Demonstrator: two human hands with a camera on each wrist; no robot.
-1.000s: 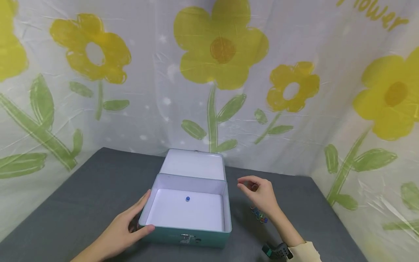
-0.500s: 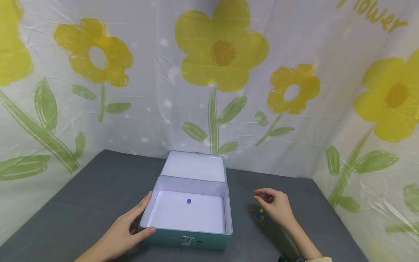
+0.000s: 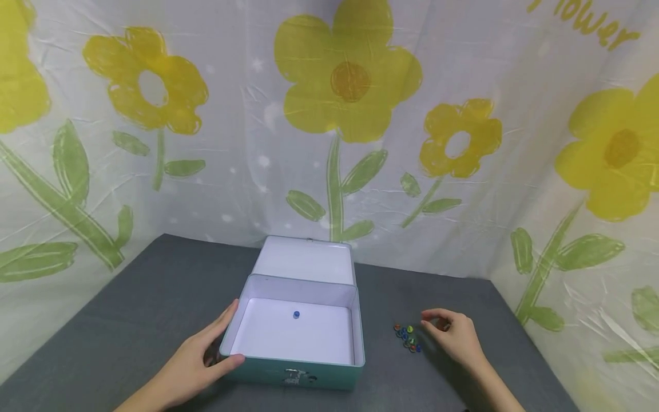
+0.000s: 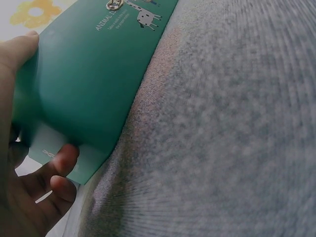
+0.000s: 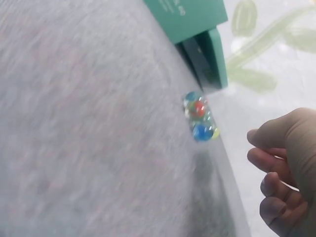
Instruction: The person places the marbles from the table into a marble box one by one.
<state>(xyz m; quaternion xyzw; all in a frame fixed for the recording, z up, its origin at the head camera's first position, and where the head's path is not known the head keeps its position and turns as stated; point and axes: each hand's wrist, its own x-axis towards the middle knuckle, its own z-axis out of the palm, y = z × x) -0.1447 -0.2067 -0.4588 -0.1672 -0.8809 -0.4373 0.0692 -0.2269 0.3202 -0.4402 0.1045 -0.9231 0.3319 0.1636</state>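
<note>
A green tin box (image 3: 296, 375) with a white inside stands on the table, its lid (image 3: 304, 260) tipped back. One small blue marble (image 3: 296, 315) lies on the box floor. My left hand (image 3: 193, 360) holds the box's front left corner, thumb at the front rim and fingers along the left side; the left wrist view shows the fingertips (image 4: 66, 157) against the green wall. To the right of the box lies a cluster of glass marbles (image 5: 199, 109), several in number. Just right of them my right hand (image 3: 455, 337) hovers, fingers loosely bent, with nothing visible between them.
A dark grey cloth covers the table (image 3: 149, 297). Behind and beside it hangs a pale curtain (image 3: 231, 171) printed with yellow flowers. The open lid reaches back close to the curtain.
My right hand has moved right and down from beside the box, passing over the marbles to their right side, leaving them uncovered. My left hand stays on the box; the blue marble stays inside.
</note>
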